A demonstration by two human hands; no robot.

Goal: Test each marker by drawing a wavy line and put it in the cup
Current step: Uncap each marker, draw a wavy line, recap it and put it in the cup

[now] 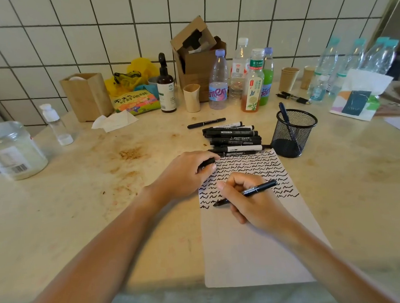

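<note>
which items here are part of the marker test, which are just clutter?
In the job:
marker in the right hand
cap in the left hand
paper
pile of markers
mesh cup

Lying about:
bottles
cardboard box
paper cups
wooden box
tissue
plastic jar

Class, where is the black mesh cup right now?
The black mesh cup stands right of the marker pile, beyond the paper's far right corner.

wall (69,23): white tiles, dark grout | table (80,205): beige, stained
</note>
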